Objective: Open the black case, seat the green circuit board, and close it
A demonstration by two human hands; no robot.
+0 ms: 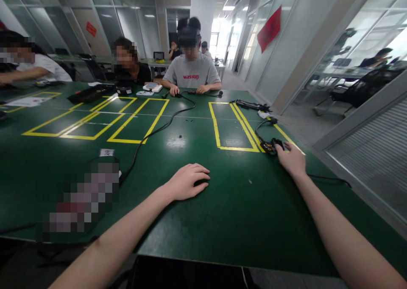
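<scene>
My left hand (191, 182) rests palm down on the green tabletop (229, 221), fingers stretched out and holding nothing. Over at the right, my right hand (291, 158) has its thumb and fingers around the end of a small black device (270, 146) with orange markings. A black lead (259, 127) curves from this device up to a dark plug-like end (272, 121). I cannot make out what kind of device it is, and my fingers hide part of it.
Yellow tape outlines (233, 148) mark the table. A long black cable (155, 130) crosses it towards a blurred-out object (85, 195) at left. A folded black tripod-like item (252, 105) lies at back right. Across the table sits a person in a grey shirt (190, 72); others sit at left.
</scene>
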